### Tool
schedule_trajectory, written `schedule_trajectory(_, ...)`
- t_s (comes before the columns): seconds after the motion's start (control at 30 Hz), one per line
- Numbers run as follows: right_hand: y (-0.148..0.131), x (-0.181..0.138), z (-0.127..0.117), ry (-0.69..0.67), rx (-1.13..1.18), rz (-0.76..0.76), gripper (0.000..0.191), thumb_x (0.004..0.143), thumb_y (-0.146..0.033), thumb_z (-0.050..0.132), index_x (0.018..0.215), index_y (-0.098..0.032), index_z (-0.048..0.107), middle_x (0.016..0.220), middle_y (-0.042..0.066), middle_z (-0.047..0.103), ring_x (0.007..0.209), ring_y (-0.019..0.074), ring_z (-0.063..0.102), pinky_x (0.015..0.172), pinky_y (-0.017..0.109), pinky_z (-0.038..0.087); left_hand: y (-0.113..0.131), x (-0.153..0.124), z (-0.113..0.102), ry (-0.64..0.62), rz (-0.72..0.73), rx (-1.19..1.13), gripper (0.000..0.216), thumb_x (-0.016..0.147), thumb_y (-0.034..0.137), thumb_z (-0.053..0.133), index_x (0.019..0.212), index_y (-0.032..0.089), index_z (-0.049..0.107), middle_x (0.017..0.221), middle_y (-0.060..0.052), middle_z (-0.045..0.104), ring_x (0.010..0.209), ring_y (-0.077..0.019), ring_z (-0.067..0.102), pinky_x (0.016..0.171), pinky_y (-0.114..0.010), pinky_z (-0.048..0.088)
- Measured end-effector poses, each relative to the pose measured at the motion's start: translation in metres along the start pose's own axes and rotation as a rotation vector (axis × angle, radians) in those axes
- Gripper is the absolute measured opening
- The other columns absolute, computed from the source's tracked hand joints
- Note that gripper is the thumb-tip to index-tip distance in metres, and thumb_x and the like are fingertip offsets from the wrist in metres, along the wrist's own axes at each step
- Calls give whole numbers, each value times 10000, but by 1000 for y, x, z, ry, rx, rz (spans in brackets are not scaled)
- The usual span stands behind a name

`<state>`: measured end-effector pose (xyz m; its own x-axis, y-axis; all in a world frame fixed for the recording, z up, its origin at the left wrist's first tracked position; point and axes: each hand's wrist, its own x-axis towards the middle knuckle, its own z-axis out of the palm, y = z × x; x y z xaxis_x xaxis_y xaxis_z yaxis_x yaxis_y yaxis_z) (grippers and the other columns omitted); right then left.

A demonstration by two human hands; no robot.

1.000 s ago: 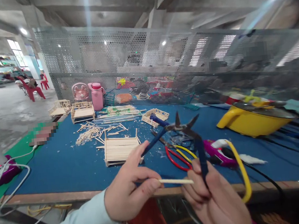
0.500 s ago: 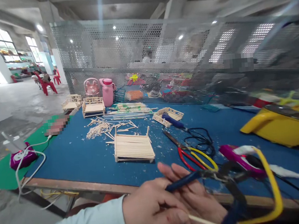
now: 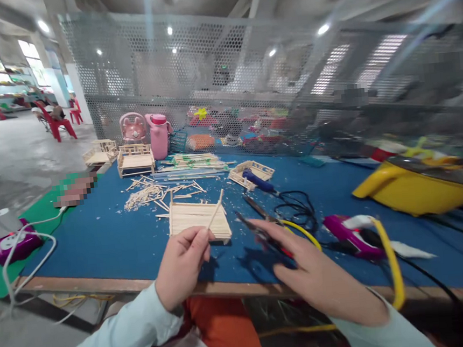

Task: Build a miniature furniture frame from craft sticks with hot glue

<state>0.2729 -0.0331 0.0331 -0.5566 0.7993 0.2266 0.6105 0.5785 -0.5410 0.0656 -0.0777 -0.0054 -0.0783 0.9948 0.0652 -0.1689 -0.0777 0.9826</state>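
Note:
Between the thumb and fingertips of my left hand [image 3: 186,261] is a thin wooden stick [image 3: 216,210], tilted upward in front of a small rectangular stick frame [image 3: 197,219] with a slatted panel. My right hand [image 3: 308,261] is over the table's front edge, curled around dark-jawed pliers [image 3: 254,228] that point up and left. Motion blurs them, and the hand hides their handles. Just behind lie scissors [image 3: 261,207] with a yellow handle loop; my right hand partly covers them.
Loose sticks and cut bits [image 3: 144,196] lie left of the frame. Behind are small stick chairs [image 3: 136,161], a pink jug [image 3: 158,136] and bundled sticks [image 3: 198,162]. To the right are a blue-handled tool [image 3: 258,181] with a black cord, a purple power strip [image 3: 352,234] and a yellow pot [image 3: 411,190].
My hands, close together before, have moved apart. The stick, which pointed down and right, now points up. The pliers have swung round to point left. The whole view has shifted slightly.

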Motion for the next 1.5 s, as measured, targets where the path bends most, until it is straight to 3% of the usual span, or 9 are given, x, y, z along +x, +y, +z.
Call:
schedule_trajectory(0.17,-15,10,6,-130,-155,-46,696,573,-89,408,1258,-197,453,1266,69,517,1189,223,459,996,388,378,-1,0,3,1,0,41,373,798,494,473,743,137,565,510,54,411,419,-44,287,395,-183,211)
schedule_trajectory(0.47,-17,12,3,-144,-183,-55,704,563,-77,413,1252,-212,458,1238,68,540,1140,213,505,946,360,422,0,-3,4,33,65,140,366,826,474,436,751,142,573,521,39,434,421,-56,315,404,-193,234)
schedule_trajectory(0.7,-20,13,9,-182,-184,-58,707,545,-85,413,1243,-179,474,1219,97,549,1120,237,514,921,378,436,1,-5,5,11,145,336,400,858,411,397,551,164,463,507,34,439,482,-81,378,504,-207,304)
schedule_trajectory(1.0,-17,14,17,-165,-127,-121,677,519,-68,407,1178,-168,524,1084,102,609,1000,236,566,855,356,460,-2,-11,8,-37,208,406,296,857,384,409,714,160,540,621,8,537,586,-113,453,558,-218,341)
schedule_trajectory(1.1,-11,11,28,-116,-163,-121,649,556,-66,428,1195,-147,506,1053,115,602,979,234,561,869,358,449,-5,-9,12,-5,164,433,338,862,393,382,666,157,525,615,-1,542,584,-115,450,561,-226,332)
schedule_trajectory(1.3,-2,1,51,125,-329,-182,696,547,-24,417,1233,-137,451,984,109,567,901,224,536,804,353,459,-9,-5,20,47,78,371,331,855,384,374,640,161,492,556,28,456,524,-97,381,510,-221,283)
schedule_trajectory(1.5,3,9,38,298,-658,-176,571,626,-113,472,1196,-119,514,803,104,567,750,253,535,661,370,437,-15,-6,27,-61,-147,153,372,858,442,318,671,169,490,460,74,315,420,-80,280,429,-205,242)
